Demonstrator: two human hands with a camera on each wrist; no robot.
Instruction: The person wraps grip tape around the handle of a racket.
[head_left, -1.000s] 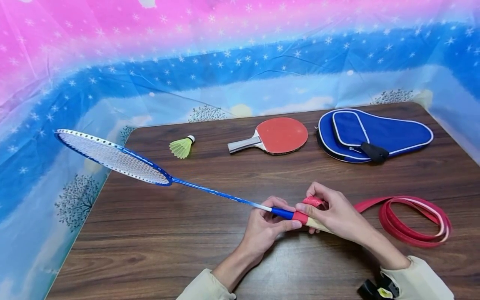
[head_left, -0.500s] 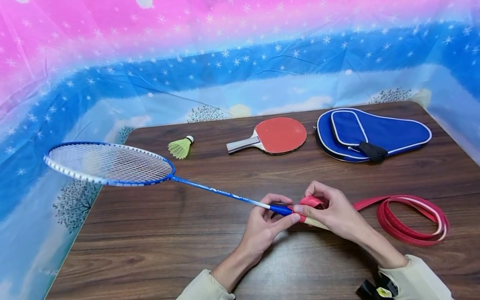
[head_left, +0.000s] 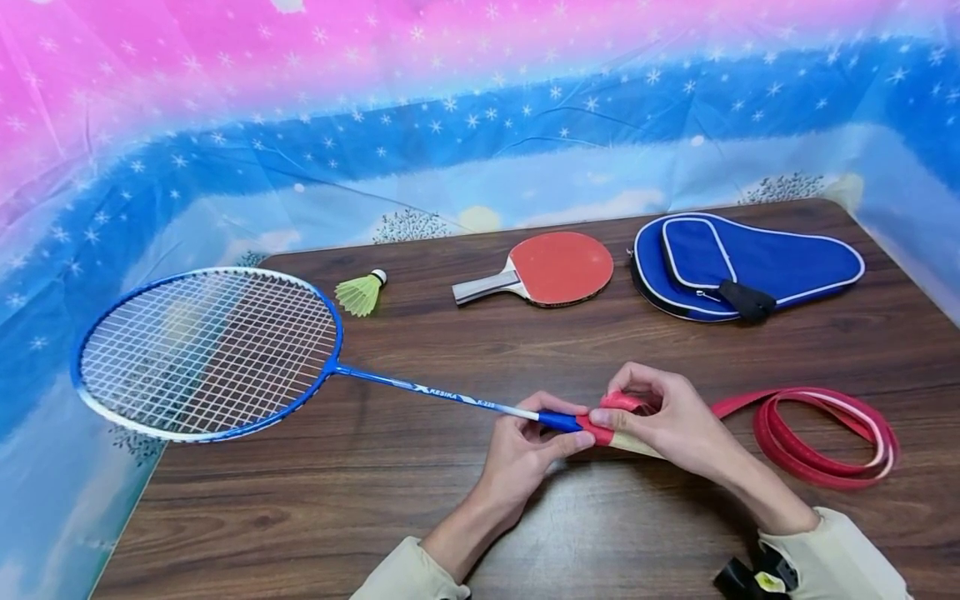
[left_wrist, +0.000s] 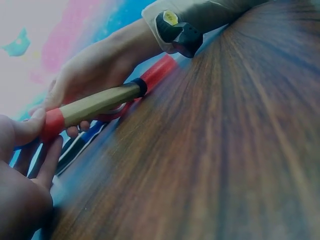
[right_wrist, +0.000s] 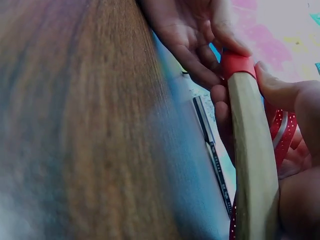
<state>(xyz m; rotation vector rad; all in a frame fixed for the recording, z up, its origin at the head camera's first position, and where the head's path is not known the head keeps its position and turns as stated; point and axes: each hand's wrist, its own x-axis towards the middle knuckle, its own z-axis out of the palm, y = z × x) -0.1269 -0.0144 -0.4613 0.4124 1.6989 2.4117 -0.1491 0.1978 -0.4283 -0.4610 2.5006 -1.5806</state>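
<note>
A blue and white badminton racket is held above the table, its strung head to the left and facing up. My left hand pinches it at the blue cone, with the thumb against the red wrap at the handle's top. Below that wrap the pale wooden handle is bare, ending in a dark band near its butt in the left wrist view. My right hand pinches red perforated grip tape beside the handle, thumb at the wrap. The tape's tail runs right into a loose coil on the table.
Along the back of the brown table lie a yellow-green shuttlecock, a red table tennis bat and a blue bat case with a black strap. A snowflake-patterned cloth surrounds the table's back and sides.
The racket has rolled about its shaft, so its head went from nearly edge-on to showing the full string face. Both hands stay in about the same place, still holding racket and tape.
</note>
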